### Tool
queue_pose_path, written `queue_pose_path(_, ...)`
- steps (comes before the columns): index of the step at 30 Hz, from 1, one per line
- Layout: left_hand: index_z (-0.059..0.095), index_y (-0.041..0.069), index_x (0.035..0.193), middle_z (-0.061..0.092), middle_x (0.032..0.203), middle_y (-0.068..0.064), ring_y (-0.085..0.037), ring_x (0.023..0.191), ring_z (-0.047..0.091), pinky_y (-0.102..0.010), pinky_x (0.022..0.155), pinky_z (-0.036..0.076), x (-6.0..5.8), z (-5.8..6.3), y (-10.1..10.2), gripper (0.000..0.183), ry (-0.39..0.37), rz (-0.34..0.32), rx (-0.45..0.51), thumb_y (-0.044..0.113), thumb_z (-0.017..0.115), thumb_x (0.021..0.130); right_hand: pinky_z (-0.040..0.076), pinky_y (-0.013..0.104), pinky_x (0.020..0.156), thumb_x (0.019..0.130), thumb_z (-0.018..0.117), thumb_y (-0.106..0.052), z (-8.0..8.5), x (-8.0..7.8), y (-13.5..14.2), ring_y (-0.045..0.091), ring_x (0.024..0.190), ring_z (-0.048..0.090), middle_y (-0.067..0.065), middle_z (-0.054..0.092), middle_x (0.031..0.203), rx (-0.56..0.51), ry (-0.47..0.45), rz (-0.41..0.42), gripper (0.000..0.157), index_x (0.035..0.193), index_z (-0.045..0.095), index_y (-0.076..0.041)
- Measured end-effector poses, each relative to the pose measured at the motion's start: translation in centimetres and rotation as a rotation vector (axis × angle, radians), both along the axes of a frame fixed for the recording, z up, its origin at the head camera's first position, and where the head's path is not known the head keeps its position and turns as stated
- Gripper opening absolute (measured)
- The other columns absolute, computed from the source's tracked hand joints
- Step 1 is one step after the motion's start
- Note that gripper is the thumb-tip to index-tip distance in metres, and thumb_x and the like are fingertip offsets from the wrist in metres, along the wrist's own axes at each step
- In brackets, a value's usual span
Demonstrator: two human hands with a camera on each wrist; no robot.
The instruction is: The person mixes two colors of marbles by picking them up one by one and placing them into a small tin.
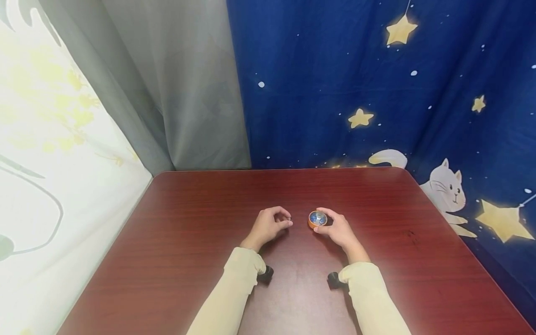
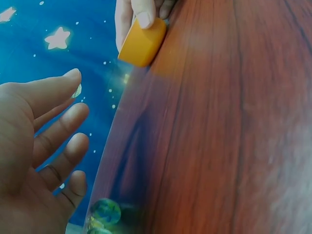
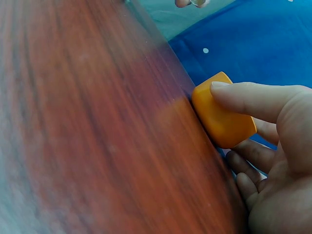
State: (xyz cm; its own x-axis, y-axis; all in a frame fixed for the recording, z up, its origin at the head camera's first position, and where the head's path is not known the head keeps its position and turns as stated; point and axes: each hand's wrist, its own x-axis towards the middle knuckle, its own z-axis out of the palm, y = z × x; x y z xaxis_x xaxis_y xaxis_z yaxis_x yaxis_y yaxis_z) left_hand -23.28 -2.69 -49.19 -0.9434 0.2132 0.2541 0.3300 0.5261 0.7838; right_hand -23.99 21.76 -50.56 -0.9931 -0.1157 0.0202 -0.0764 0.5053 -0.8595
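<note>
1. Head: the orange cup (image 1: 311,224) is gripped by the right hand (image 1: 340,229) on the table (image 1: 188,209), before a grey curtain (image 1: 201,93) and blue curtain (image 1: 310,70).
2. Left wrist: a marble (image 2: 77,90) is pinched by the left hand (image 2: 24,146); other marbles (image 2: 106,211) are seen below.
3. Right wrist: the orange cup's inside is hidden.

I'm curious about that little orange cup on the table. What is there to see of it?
The orange cup is small, smooth and slightly glossy, perhaps plastic, with a round open top and bulging sides. Blue and clear glassy pieces show inside. It is upright, seemingly resting on the red-brown table, though its base is hard to make out. The person's right grip holds it from the side, thumb on the near side and a finger round the far side.
</note>
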Motion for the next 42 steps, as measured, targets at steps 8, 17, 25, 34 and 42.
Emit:
queue_pose_path(8, 0.071, 0.020, 0.089, 0.063, 0.073, 0.010, -0.009, 0.062, 0.055, -0.025, 0.057, 0.045, 0.2, -0.1, 0.9, 0.013, -0.006, 0.011, -0.005, 0.016, 0.080, 0.080, 0.031, 0.054, 0.102, 0.074, 0.082, -0.009, 0.1, 0.0, -0.2, 0.033, 0.118, 0.051, 0.014, 0.063, 0.124, 0.010, 0.005, 0.004, 0.063, 0.133, 0.059, -0.013)
queue_pose_path(17, 0.071, 0.021, 0.091, 0.062, 0.073, 0.010, -0.008, 0.059, 0.054, -0.024, 0.056, 0.045, 0.4, -0.2, 1.6, 0.012, -0.025, 0.027, -0.009, 0.019, 0.079, 0.082, 0.033, 0.054, 0.101, 0.075, 0.082, -0.009, 0.2, 0.0, -0.3, 0.033, 0.115, 0.053, 0.014, 0.063, 0.122, 0.012, 0.012, 0.017, 0.063, 0.133, 0.058, -0.010)
queue_pose_path(25, 0.071, 0.018, 0.093, 0.063, 0.074, 0.011, -0.006, 0.061, 0.055, -0.024, 0.058, 0.046, 0.6, -0.3, 2.5, 0.014, -0.007, -0.007, -0.026, 0.015, 0.078, 0.082, 0.030, 0.055, 0.103, 0.074, 0.081, -0.008, 0.2, 0.1, -0.1, 0.032, 0.118, 0.051, 0.014, 0.063, 0.123, 0.012, 0.016, 0.010, 0.062, 0.132, 0.059, -0.011)
queue_pose_path(34, 0.072, 0.019, 0.094, 0.065, 0.076, 0.012, -0.005, 0.063, 0.056, -0.025, 0.060, 0.046, 0.6, -0.4, 3.2, 0.013, 0.002, -0.007, -0.046, 0.016, 0.078, 0.083, 0.029, 0.055, 0.103, 0.073, 0.082, -0.007, 0.3, 0.3, 0.0, 0.033, 0.119, 0.051, 0.014, 0.062, 0.124, 0.010, 0.020, 0.012, 0.063, 0.132, 0.059, -0.011)
queue_pose_path(42, 0.072, 0.018, 0.094, 0.067, 0.078, 0.013, -0.002, 0.066, 0.057, -0.024, 0.064, 0.046, -0.1, -0.4, 3.8, 0.012, 0.002, -0.005, -0.072, 0.018, 0.078, 0.083, 0.030, 0.055, 0.102, 0.074, 0.082, -0.008, 0.3, -0.2, -0.4, 0.033, 0.118, 0.051, 0.014, 0.062, 0.124, 0.016, 0.017, -0.003, 0.062, 0.132, 0.059, -0.012)
